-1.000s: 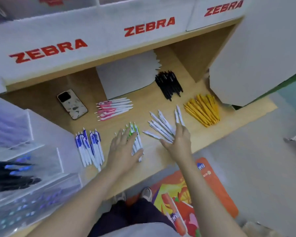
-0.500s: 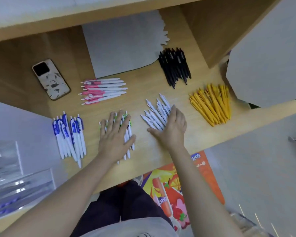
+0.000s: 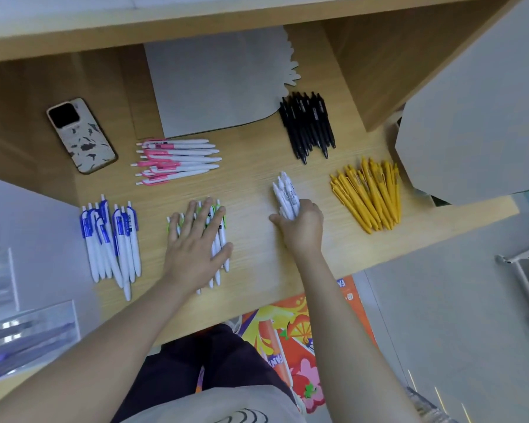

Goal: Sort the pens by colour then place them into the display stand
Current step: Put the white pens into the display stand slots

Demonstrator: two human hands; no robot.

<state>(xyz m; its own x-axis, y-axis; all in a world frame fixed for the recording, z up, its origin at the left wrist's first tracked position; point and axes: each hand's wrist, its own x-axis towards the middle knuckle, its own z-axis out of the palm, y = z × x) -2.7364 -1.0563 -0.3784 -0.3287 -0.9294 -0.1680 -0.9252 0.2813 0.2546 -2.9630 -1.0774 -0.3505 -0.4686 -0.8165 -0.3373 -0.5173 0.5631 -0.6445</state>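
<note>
Since earlier, my right hand (image 3: 303,228) has bunched the white pens (image 3: 286,195), fingers curled round them; left hand (image 3: 196,248) spread flat on the green pens (image 3: 219,239). Next, lift them toward the display stand (image 3: 28,334).

Green-clipped pens (image 3: 219,239) partly under left hand (image 3: 196,248)

— Any words you can read here?
— Only on the floor mat (image 3: 359,322). At its far edge stand white letters on blue, "FA", and the rest is cut off by the desk (image 3: 257,270).
— Anything else on it?
— A drawn bottle (image 3: 272,343) carries white letters that begin "FAN"; I cannot make out the remainder.
— And the pens?
— The white pens (image 3: 287,193) bear a line of dark print along the barrel, too small to read. The blue pens (image 3: 119,230) have print on their clips, also unreadable. The black pens (image 3: 309,123) show faint marks, no more.
— Numbers?
— None that I can read.
</note>
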